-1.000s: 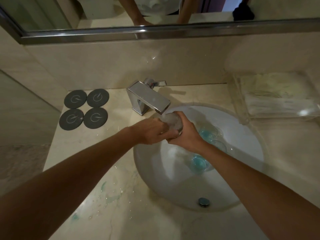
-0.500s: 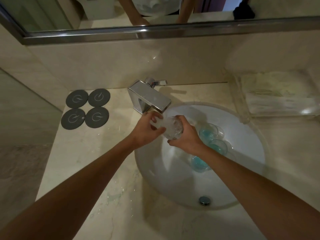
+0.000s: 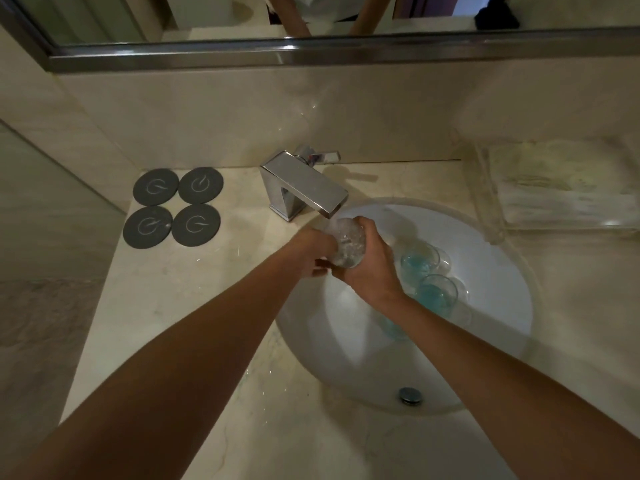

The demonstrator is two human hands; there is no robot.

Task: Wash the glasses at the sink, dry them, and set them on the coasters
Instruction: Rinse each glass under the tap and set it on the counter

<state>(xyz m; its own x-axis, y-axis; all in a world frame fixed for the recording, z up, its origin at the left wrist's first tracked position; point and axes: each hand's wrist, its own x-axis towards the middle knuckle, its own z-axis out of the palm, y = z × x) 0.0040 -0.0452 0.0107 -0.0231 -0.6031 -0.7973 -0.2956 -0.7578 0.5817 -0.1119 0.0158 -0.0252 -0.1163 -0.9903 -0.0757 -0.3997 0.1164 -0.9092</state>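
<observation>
A clear glass sits under the running chrome faucet, over the left part of the white sink. My right hand grips the glass from the right, fingers curled round it. My left hand touches the glass from the left, its fingers partly hidden behind it. Two more glasses with blue residue lie in the basin to the right of my hands; a third is mostly hidden under my right forearm. Several dark round coasters lie on the counter at the back left.
A clear tray holding folded towels stands at the back right of the counter. The drain plug is at the sink's near edge. A mirror frame runs along the wall above. Water drops spot the marble counter.
Both hands turned the glass under the water stream and lifted it slightly toward the spout. My left hand slid from the rim side to the glass's lower left.
</observation>
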